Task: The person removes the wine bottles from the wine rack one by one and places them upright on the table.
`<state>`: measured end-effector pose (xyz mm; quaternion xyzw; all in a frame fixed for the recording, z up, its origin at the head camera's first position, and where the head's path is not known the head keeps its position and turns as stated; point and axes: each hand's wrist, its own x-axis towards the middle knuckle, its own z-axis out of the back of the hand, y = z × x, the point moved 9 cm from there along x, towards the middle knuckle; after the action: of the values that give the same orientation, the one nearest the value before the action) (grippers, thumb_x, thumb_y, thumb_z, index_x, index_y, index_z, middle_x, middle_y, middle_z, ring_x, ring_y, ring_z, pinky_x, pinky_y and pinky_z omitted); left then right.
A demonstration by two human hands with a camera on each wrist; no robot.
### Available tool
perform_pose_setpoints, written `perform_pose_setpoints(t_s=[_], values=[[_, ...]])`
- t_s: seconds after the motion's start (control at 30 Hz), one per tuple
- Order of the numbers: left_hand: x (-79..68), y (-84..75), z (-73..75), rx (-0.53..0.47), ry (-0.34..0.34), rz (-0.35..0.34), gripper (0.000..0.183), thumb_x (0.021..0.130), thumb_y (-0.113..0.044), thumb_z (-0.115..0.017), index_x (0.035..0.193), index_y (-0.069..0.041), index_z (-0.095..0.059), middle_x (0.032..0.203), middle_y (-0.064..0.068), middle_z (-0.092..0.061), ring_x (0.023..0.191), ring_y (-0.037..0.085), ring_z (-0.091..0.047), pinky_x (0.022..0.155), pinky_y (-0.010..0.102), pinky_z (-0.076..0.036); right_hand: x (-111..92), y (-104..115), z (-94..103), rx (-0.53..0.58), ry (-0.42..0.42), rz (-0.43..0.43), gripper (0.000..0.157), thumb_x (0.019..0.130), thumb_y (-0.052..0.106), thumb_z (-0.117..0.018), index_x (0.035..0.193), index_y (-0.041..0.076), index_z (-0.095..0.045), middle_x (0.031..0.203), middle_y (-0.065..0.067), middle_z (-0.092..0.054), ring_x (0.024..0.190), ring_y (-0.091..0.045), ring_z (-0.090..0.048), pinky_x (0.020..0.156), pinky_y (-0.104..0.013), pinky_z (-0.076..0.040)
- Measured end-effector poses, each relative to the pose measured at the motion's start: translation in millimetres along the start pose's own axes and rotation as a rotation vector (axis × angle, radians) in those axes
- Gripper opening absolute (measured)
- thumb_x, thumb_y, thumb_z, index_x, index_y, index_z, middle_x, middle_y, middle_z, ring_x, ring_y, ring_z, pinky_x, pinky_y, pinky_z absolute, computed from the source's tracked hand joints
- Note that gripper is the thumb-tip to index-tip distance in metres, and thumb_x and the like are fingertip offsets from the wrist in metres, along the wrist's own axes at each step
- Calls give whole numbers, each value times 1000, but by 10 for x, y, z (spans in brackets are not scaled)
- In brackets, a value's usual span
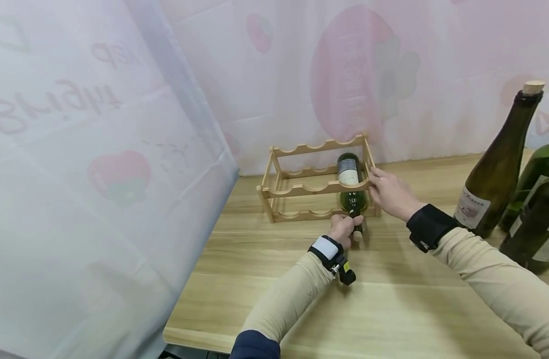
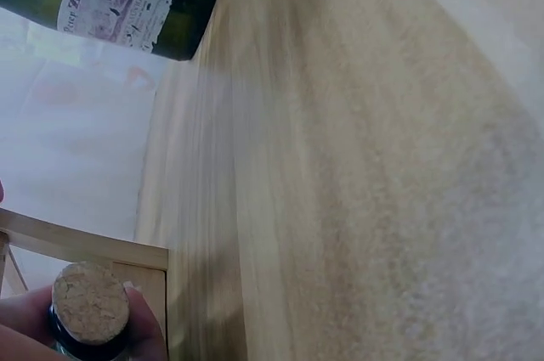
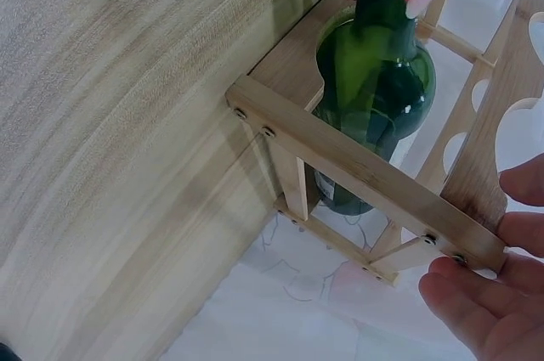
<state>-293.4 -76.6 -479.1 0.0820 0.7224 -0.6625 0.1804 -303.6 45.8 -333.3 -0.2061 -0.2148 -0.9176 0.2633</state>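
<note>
A green wine bottle [image 1: 348,172] lies in the rightmost lower slot of a wooden wine rack [image 1: 301,191], its neck toward me. My left hand [image 1: 341,230] grips that neck with thumb and fingers on either side, just behind the cork [image 2: 89,301]. At the rack's front right upper corner, my right hand [image 1: 393,194] holds the wood. The right wrist view shows the fingertips [image 3: 459,280] of this hand around the end of the top rail, while the bottle's shoulder [image 3: 382,81] sits inside the side frame.
Several more bottles stand at the right of the table, among them a tall dark one [image 1: 494,169] with a cork. A printed curtain [image 1: 274,75] hangs behind the rack and along the left. The table's front left corner [image 1: 166,334] shows below.
</note>
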Motion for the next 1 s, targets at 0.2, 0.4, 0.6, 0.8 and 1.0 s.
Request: perform_pose_setpoints(t_s=[0.2,0.4,0.6,0.8,1.0], values=[[-74,-21,27,-12,65,-14,25,89,-6,-65,65,-6,-56,76,19,-66,42,10,-50,41,20,-44,-2,15,-17,-9,3,0,32,90,0,-57,121,-9,-60,134,-30,-51,107,-47,-60,75,-52,-53],[-125,-28,23,-45,110,-11,26,89,-4,-63,64,-5,-56,62,7,-59,47,10,-52,39,19,-41,-4,-3,-14,-11,-2,0,33,89,0,-57,121,-9,-60,135,-30,-51,109,-48,-60,78,-53,-53],[-206,-42,28,-118,165,-6,18,89,0,-61,72,-2,-57,68,7,-58,59,13,-56,46,20,-44,-31,3,13,-18,-5,39,41,87,-2,-57,127,-12,-55,138,-32,-48,114,-49,-56,84,-53,-51],[-300,-71,78,-127,199,-28,9,91,1,-59,84,7,-59,73,8,-56,62,13,-56,55,20,-47,-157,135,33,-174,-121,247,46,81,0,-63,125,-11,-56,139,-32,-47,129,-47,-44,105,-56,-38],[-375,-60,148,-113,207,1,12,90,-1,-61,91,12,-62,69,7,-60,60,13,-60,58,19,-52,-415,434,-154,-338,-135,538,63,70,6,-72,129,-6,-55,139,-26,-50,132,-41,-45,109,-52,-35]])
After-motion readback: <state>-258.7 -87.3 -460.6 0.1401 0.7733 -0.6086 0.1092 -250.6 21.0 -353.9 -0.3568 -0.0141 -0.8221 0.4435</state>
